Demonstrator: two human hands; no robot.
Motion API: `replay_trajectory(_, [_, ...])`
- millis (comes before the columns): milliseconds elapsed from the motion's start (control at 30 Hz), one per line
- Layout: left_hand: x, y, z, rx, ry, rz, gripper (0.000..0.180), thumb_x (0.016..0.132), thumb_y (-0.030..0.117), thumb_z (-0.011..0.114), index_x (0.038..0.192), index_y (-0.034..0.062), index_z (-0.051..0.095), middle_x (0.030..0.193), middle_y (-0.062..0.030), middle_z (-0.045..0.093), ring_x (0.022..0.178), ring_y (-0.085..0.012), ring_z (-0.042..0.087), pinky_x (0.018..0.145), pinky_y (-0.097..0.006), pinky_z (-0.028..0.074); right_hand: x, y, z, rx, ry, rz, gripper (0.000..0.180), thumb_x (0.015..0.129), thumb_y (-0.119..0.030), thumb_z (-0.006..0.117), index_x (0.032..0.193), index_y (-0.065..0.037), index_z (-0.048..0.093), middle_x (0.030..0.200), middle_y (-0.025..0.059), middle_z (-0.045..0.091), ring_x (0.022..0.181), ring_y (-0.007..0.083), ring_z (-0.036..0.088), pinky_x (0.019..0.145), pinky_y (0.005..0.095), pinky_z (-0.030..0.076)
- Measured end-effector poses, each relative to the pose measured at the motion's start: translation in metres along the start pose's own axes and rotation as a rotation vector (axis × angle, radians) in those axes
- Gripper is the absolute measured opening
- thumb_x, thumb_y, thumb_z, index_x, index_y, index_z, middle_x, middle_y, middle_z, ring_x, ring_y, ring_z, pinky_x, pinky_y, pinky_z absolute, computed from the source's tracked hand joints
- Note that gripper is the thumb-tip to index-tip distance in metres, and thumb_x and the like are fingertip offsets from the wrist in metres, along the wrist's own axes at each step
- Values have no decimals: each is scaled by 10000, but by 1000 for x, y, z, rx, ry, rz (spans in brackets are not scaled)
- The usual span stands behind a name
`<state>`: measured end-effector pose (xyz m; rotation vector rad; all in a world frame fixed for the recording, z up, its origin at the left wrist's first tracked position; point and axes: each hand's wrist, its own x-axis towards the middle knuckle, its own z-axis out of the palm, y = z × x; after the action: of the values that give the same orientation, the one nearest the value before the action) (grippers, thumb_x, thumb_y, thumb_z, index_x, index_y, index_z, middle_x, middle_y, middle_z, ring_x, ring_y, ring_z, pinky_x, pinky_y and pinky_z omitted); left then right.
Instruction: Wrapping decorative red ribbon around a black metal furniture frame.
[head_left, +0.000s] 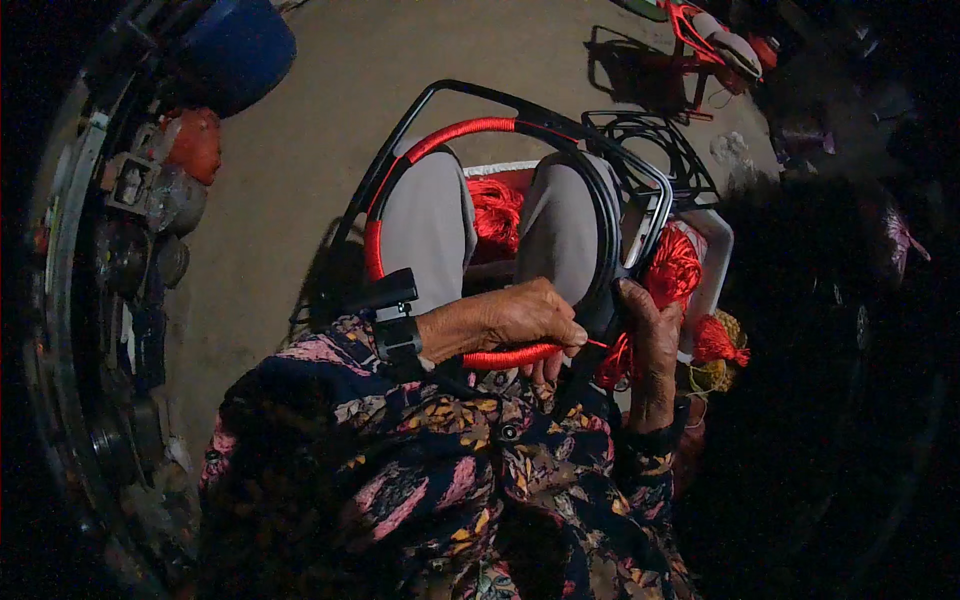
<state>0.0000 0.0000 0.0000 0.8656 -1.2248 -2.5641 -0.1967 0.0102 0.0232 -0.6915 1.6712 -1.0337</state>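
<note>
Red cord [460,129] covers the round black frame's [605,228] left and near arcs; its right arc, above the knees [560,205], remains unwrapped; left hand [538,316] pinches a taut strand [597,343]; right hand's [655,335] thumb touches the frame, other fingers hidden, grip unclear.

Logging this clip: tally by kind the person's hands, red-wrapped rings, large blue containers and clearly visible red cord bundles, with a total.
Hands: 2 (left hand, right hand)
Ring partly wrapped in red: 1
Large blue container: 1
Red cord bundles: 3 (between the knees, just beyond the right hand, farther right)
Total: 7
</note>
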Motion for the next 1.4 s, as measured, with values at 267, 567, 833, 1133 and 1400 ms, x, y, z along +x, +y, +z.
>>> replay_trajectory(267, [-7, -2, 3, -35, -5, 8, 319, 887, 285, 588, 835, -27, 631, 647, -149, 644, 539, -212, 649, 496, -302, 542, 3, 9, -4, 147, -151, -57, 302, 732, -131, 733, 917, 54, 582, 814, 79, 626, 663, 139, 588, 608, 269, 498])
replay_trajectory(567, [-8, -4, 8, -98, 35, 81, 355, 913, 307, 544, 836, -30, 625, 604, -124, 620, 488, -178, 622, 419, -260, 500, 7, 0, -6, 82, -122, -42, 313, 725, -125, 738, 923, 33, 554, 803, 79, 623, 667, 144, 591, 611, 267, 496])
replay_trajectory(833, [-13, -3, 8, -184, 68, 36, 621, 948, 499, 382, 873, -69, 622, 614, -124, 618, 443, -173, 593, 363, -252, 465, -1, -6, 0, 143, -183, -45, 268, 744, -140, 727, 888, 40, 590, 792, 65, 622, 681, 136, 595, 614, 263, 494])
replay_trajectory(1133, [-17, 0, 8, -242, 30, 24, 633, 946, 508, 374, 917, -76, 615, 635, -129, 626, 447, -174, 595, 359, -244, 458, -1, -4, -1, 139, -204, -72, 376, 775, -181, 710, 1007, 65, 545, 878, 92, 628, 722, 142, 602, 665, 270, 499])
replay_trajectory(1400, [-13, -7, 5, -206, 3, 66, 386, 941, 309, 503, 960, -59, 616, 656, -124, 636, 446, -145, 588, 359, -228, 439, -17, 3, -55, -311, -231, 51, 651, 675, -256, 776, 1169, 33, 466, 1031, 114, 605, 840, 192, 608, 726, 334, 505])
